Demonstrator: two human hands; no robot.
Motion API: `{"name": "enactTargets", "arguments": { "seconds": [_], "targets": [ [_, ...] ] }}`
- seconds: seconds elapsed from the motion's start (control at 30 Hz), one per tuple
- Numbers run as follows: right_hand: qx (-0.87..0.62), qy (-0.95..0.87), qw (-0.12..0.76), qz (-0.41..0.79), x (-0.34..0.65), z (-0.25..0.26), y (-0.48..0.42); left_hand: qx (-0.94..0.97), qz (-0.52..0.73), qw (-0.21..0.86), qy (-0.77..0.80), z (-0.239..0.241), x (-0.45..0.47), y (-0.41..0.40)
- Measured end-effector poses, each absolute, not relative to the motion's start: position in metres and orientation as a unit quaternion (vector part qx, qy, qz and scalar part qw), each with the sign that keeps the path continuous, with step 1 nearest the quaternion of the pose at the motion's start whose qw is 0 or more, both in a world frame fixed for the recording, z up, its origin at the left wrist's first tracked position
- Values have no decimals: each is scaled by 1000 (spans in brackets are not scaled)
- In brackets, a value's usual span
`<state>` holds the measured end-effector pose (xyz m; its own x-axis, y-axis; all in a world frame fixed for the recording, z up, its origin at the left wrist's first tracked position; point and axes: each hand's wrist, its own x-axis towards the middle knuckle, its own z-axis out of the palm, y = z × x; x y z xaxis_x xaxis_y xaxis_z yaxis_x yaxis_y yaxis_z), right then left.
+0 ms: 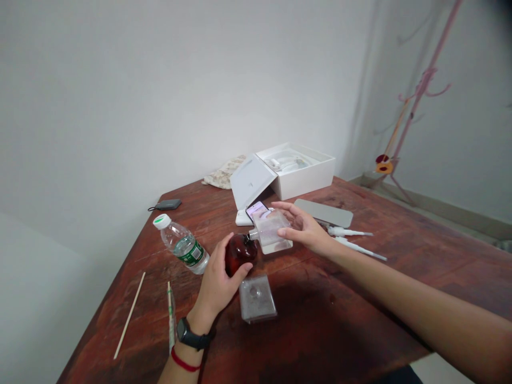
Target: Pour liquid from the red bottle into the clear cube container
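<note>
My left hand [216,282] is wrapped round a rounded dark brown bottle [242,255] above the wooden table. In my right hand [304,229] is a clear, flat-sided bottle [269,233], tipped on its side with its neck pointing left. That neck meets the mouth of the brown bottle; whether they touch, I cannot tell. Just below my left hand stands a second clear square bottle [258,305], its round opening facing up. To the left is a water bottle [184,246] with a white cap and green label. Two white pump heads [352,232] with tubes lie beyond my right wrist.
Behind my hands are a phone [255,208], an open white box [306,181] with cables inside, and a long grey case [328,213]. A chopstick [130,314] and a wrapped pair of chopsticks [171,314] lie at left. A dark power bank [168,204] sits near the far-left edge.
</note>
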<state>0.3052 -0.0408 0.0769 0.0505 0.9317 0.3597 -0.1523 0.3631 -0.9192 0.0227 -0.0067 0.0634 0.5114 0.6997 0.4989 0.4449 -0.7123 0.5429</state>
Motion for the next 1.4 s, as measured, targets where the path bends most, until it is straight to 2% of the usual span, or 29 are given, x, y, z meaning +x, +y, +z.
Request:
{"name": "enactTargets", "arguments": {
  "seconds": [1.4],
  "targets": [
    [-374,-543,630,410,305,79,-42,856,360,169,331,62,22,-5]
  ]
}}
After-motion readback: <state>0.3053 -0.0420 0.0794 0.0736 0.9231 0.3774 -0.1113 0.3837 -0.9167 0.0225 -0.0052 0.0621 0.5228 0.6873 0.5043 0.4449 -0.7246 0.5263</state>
